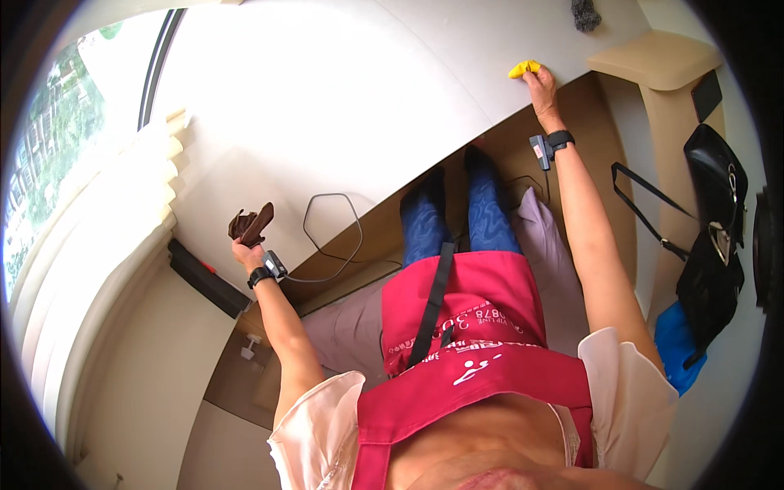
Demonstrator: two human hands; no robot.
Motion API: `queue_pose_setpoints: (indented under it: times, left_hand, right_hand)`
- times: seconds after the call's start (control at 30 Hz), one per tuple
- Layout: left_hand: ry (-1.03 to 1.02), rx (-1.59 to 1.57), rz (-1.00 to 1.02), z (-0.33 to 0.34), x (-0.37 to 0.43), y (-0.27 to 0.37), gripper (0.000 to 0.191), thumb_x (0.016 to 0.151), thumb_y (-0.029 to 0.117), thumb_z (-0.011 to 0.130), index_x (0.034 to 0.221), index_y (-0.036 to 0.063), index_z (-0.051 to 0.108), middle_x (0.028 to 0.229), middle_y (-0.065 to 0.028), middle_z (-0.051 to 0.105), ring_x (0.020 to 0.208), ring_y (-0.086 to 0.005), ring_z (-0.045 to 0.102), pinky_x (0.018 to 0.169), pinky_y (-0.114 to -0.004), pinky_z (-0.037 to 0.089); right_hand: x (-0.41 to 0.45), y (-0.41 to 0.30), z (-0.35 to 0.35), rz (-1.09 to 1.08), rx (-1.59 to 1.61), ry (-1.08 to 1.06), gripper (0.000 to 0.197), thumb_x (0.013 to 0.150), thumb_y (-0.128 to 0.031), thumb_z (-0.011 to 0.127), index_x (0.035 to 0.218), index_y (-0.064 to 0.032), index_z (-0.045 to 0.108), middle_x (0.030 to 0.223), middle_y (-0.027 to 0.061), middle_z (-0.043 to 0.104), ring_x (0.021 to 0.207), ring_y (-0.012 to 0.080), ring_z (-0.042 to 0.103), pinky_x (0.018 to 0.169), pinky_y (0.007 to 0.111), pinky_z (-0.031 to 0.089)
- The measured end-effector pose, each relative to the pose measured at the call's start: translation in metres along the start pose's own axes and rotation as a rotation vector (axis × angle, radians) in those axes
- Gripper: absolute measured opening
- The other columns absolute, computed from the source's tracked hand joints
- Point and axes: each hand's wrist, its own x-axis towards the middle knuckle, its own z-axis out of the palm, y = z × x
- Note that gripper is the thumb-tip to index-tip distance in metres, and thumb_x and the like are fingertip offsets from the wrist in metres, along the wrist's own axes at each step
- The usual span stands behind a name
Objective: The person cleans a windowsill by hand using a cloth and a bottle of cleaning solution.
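My left hand (246, 253) has a crumpled dark brown fabric piece (252, 226) in its fingers, raised near the left end of a white surface (343, 116). On the far right, my right hand (542, 89) grips a small bright yellow cloth item (524, 68), perhaps a sock, at that surface's near edge. Part of the yellow item is hidden by my fingers. A small dark grey knitted item (586, 15) lies beyond my right hand. Both wrists carry black straps with small grey devices, the left one (274, 264) trailing a cable.
A looped grey cable (361, 236) hangs over the surface's near edge. To the right are a beige ledge (655, 58), a black handbag (716, 177) and a blue bag (677, 349). Left, pale curtains (110, 288) border a window (67, 122); a black object (205, 275) sits below them.
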Motion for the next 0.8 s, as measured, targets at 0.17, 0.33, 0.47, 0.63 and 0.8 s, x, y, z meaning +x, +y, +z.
queue_pose_setpoints:
  times: [0.17,0.33,0.47,0.63,0.8]
  left_hand:
    - [-0.076,-0.003,-0.012,-0.044,0.039,-0.001,0.042,0.090,0.017,0.045,0.122,-0.0069,0.059,0.127,-0.0220,0.065,0.116,-0.0414,0.063,0.099,-0.055,0.051]
    - [-0.136,-0.015,-0.015,-0.122,0.091,0.037,0.044,0.089,0.020,0.045,0.122,-0.0033,0.062,0.127,-0.0204,0.067,0.115,-0.0416,0.065,0.094,-0.056,0.051]
    - [-0.211,-0.164,-0.032,-0.189,0.112,0.049,0.043,0.090,0.020,0.048,0.123,-0.0046,0.061,0.126,-0.0198,0.067,0.119,-0.0416,0.062,0.100,-0.056,0.050]
    - [-0.137,-0.124,-0.043,-0.286,0.116,0.081,0.043,0.090,0.019,0.048,0.127,-0.0017,0.060,0.128,-0.0188,0.066,0.119,-0.0405,0.062,0.106,-0.055,0.048]
    - [-0.145,-0.007,0.118,-0.408,0.138,0.117,0.040,0.091,0.018,0.049,0.126,0.0015,0.061,0.126,-0.0152,0.066,0.119,-0.0356,0.062,0.107,-0.052,0.048]
  right_hand:
    - [-0.004,-0.035,0.004,0.037,0.170,-0.074,0.026,0.095,-0.006,0.050,0.103,0.0010,0.074,0.102,0.0059,0.077,0.097,0.0149,0.070,0.096,0.029,0.053]
    - [-0.044,-0.083,0.038,-0.064,0.023,0.053,0.025,0.094,-0.002,0.053,0.105,-0.0015,0.076,0.102,0.0047,0.077,0.097,0.0141,0.070,0.094,0.028,0.053]
    - [-0.114,-0.099,0.066,0.009,0.130,0.123,0.026,0.090,-0.001,0.054,0.103,-0.0010,0.076,0.100,0.0053,0.077,0.094,0.0143,0.070,0.093,0.029,0.053]
    - [-0.208,-0.102,0.158,0.061,0.145,0.016,0.024,0.092,0.001,0.054,0.104,-0.0001,0.075,0.097,0.0063,0.077,0.090,0.0140,0.072,0.085,0.029,0.057]
    - [-0.219,-0.127,0.217,0.031,0.186,-0.145,0.023,0.092,-0.001,0.055,0.104,0.0004,0.074,0.096,0.0059,0.076,0.089,0.0137,0.071,0.086,0.028,0.057]
